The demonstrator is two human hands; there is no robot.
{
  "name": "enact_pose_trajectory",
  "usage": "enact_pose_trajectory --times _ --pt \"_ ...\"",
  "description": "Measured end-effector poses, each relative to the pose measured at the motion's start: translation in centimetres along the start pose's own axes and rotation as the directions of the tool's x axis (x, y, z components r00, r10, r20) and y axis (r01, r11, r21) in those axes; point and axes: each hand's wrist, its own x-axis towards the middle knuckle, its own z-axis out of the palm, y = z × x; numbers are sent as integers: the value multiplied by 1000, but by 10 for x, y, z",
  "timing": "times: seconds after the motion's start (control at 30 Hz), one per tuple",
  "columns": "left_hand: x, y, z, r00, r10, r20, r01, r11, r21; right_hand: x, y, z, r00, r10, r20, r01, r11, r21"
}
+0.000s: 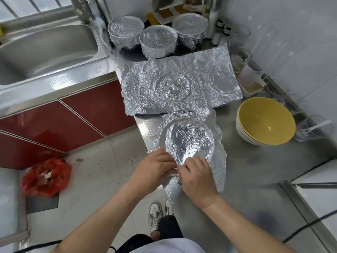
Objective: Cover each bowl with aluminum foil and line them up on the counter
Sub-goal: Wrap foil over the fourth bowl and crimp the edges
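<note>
Round bowl draped in crinkled silver aluminium foil (pixel 189 141), standing near the front edge of the embossed stainless-steel counter (pixel 255 170). My left hand (pixel 153 169) and my right hand (pixel 197 179) meet at its near rim, fingers curled, pinching the loose foil edge. Behind the bowl lies a flat, creased foil sheet (pixel 180 83) bearing round imprints. Farther back cluster three foil-wrapped round bowls (pixel 158 41). At right, a smooth yellow bowl (pixel 266 121) nests inside a white bowl (pixel 244 136).

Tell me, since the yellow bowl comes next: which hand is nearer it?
Right. The right hand pinches foil down-left of the yellow bowl; the left hand grips foil farther left.
</note>
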Motion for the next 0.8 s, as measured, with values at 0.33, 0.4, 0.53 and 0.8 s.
enact_pose_trajectory --times 0.33,0.4,0.53,0.8 --pt "-5 -9 -20 995 -104 11 103 993 61 8 37 -29 931 63 360 -113 987 118" --pt "-1 1 -18 994 -95 49 95 995 12 7 47 -26 910 39 413 -73 995 67" --pt "3 12 -3 993 -9 119 8 1000 10 8 50 -21 921 -12 389 4 1000 21" --pt "3 5 7 1000 8 -22 -6 995 104 5 45 -17 983 -117 144 111 993 47"
